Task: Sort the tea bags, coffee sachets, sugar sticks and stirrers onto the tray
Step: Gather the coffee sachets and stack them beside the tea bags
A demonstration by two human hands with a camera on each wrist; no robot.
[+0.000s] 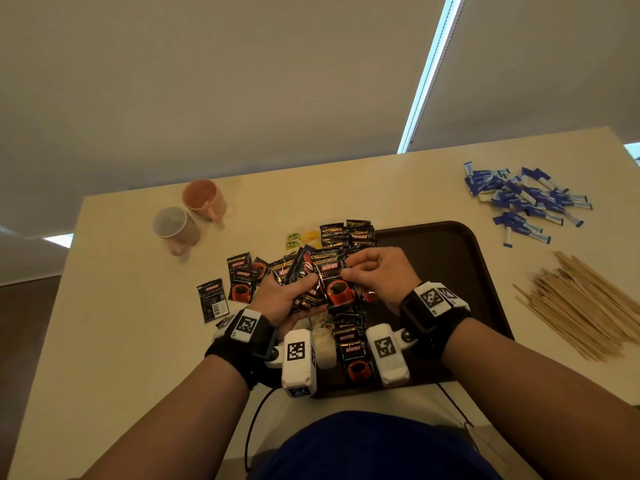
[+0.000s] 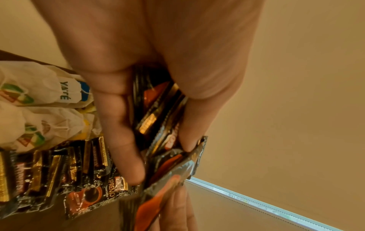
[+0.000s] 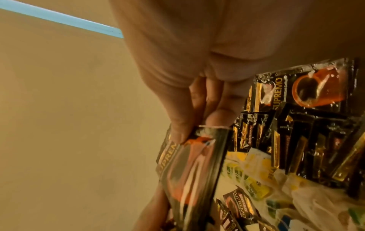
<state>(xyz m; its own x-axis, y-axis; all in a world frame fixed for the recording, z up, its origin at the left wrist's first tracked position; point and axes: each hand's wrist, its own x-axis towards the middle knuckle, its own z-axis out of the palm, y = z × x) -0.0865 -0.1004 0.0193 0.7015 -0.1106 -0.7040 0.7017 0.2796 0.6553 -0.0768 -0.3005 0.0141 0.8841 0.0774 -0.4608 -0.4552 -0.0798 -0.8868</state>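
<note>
Now, hands: left hand (image 1: 282, 299) grips a fanned bundle of coffee sachets (image 1: 311, 278); right hand (image 1: 375, 271) pinches the front one's edge, likely squaring the stack for the tray (image 1: 446, 247).
Tray's near-left corner: more sachets and tea bags (image 2: 45, 109) lie there.
Bench left: loose sachets, 2 cups (image 1: 188, 216).
Bench right edge: sugar sticks (image 1: 526, 199), stirrers (image 1: 585, 306), unsorted.
In the way: nothing apparent.
</note>
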